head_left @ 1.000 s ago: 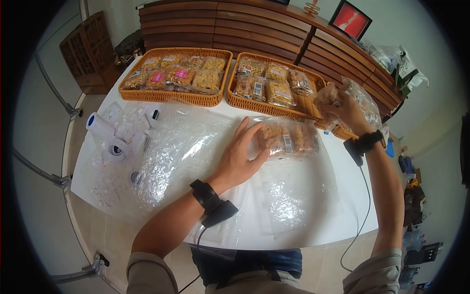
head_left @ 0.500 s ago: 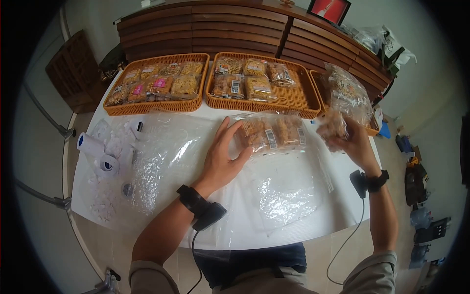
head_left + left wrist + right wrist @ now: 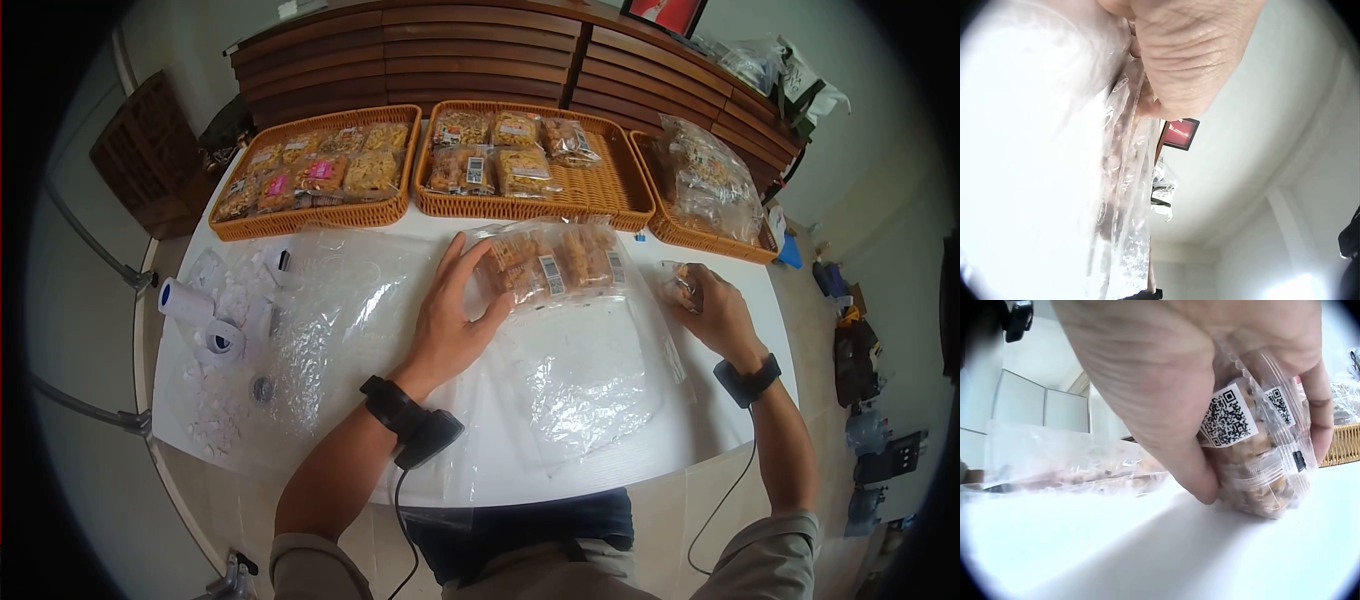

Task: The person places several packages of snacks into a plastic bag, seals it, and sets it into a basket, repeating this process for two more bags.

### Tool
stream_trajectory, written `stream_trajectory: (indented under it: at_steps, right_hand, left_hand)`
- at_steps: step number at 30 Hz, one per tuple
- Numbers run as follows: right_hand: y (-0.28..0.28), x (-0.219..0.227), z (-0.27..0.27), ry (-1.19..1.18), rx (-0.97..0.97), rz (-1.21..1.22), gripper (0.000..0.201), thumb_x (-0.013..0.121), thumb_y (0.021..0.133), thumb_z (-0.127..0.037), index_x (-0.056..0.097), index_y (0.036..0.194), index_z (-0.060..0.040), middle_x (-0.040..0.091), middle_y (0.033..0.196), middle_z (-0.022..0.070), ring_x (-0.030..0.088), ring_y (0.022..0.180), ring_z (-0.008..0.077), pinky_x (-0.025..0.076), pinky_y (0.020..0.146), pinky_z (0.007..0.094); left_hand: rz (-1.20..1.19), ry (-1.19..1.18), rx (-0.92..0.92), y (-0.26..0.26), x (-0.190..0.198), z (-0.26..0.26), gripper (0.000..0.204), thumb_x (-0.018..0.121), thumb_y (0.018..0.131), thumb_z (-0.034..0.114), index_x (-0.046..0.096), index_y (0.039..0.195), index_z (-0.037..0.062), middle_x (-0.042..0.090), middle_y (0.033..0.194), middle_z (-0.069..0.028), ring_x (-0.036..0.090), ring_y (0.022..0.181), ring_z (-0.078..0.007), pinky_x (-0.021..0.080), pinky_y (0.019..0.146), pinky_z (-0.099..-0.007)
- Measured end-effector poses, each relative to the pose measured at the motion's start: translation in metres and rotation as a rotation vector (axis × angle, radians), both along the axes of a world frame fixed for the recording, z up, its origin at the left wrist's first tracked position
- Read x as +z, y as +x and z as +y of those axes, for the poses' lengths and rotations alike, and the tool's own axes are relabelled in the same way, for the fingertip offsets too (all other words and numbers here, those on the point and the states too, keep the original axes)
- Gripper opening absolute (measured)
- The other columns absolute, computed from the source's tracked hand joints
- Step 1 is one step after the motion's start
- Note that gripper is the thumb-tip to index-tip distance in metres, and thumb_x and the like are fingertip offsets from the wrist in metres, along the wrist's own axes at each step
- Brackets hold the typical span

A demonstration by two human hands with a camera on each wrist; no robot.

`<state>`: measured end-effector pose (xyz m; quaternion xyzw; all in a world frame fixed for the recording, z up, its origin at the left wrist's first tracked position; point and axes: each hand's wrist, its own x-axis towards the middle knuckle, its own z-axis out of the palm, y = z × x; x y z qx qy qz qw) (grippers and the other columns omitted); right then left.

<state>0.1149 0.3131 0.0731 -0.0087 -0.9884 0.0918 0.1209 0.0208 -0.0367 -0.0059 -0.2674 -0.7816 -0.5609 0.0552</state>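
Note:
In the head view, my left hand [image 3: 448, 325] rests at the left end of a row of snack packets [image 3: 590, 255] with barcode labels, its fingers and thumb spread against them. These packets lie in the upper part of a large clear plastic bag [image 3: 590, 400]. Close up in the left wrist view, the crinkled plastic [image 3: 1125, 187] runs beside the thumb. To the right, my right hand [image 3: 720, 318] grips clear-wrapped snack packets [image 3: 1250, 450] between thumb and fingers. Two QR labels show on them, and their lower ends are right at the white tabletop.
Behind are a left wicker basket [image 3: 310, 220] and a middle one [image 3: 610, 195], both with snack packets. The right basket [image 3: 700, 238] holds a bulky clear bag of packets [image 3: 710, 170]. Label rolls [image 3: 187, 302] and paper scraps lie left, beside flat plastic bags [image 3: 340, 340].
My right hand has brought the snack packets from the right basket down to the tabletop, right of the bagged row. My left hand stays at that row's left end.

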Motion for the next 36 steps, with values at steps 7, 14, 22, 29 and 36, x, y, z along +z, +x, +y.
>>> stream_trajectory:
  at_steps: [7,14,22,29,36]
  right_hand:
    - [-0.003,0.031,0.003,-0.478,-0.119,-0.137,0.041,0.083,0.073,-0.015,0.064,0.104,0.0043,0.07,0.076,0.0132,0.068,0.065,0.0207,0.054,0.065,0.03]
    - [-0.004,0.023,0.01,-0.271,-0.171,-0.223,0.052,0.085,0.066,-0.023,0.062,0.103,0.005,0.07,0.082,0.0187,0.07,0.073,0.0261,0.054,0.07,0.0345]
    - [0.004,0.016,0.003,-0.109,-0.12,-0.185,0.051,0.082,0.071,-0.025,0.06,0.106,0.005,0.071,0.085,0.0227,0.07,0.078,0.0363,0.054,0.074,0.0399]
    - [0.022,0.037,0.007,-0.609,-0.147,-0.175,0.037,0.078,0.08,-0.01,0.059,0.108,0.0073,0.071,0.085,0.0137,0.071,0.074,0.0153,0.055,0.062,0.0283]
    - [0.076,0.067,0.008,-1.214,-0.192,-0.336,0.057,0.083,0.079,-0.019,0.056,0.118,0.0116,0.069,0.105,0.015,0.068,0.091,0.0187,0.053,0.088,0.0328]
  left_hand:
    - [-0.013,0.003,-0.008,0.001,0.003,0.0,0.064,0.07,0.09,0.012,0.041,0.146,0.0006,0.023,0.159,-0.0224,0.036,0.142,-0.0322,0.034,0.115,-0.0388]
    - [-0.013,-0.006,-0.011,0.001,0.002,-0.001,0.064,0.07,0.091,0.012,0.04,0.147,0.0012,0.024,0.159,-0.0221,0.036,0.142,-0.0325,0.034,0.115,-0.0395]
    - [-0.05,0.041,0.0,0.001,0.002,0.001,0.063,0.071,0.089,0.02,0.045,0.144,0.0045,0.029,0.156,-0.027,0.031,0.145,-0.0375,0.031,0.115,-0.0422]
    - [-0.045,0.046,0.001,0.001,0.001,0.001,0.063,0.071,0.088,0.019,0.045,0.143,0.0034,0.03,0.155,-0.0272,0.032,0.145,-0.0377,0.031,0.115,-0.0422]
    - [-0.039,0.048,0.001,0.001,0.001,0.001,0.063,0.071,0.089,0.019,0.045,0.143,0.0022,0.031,0.154,-0.0272,0.034,0.143,-0.0369,0.032,0.115,-0.0413]
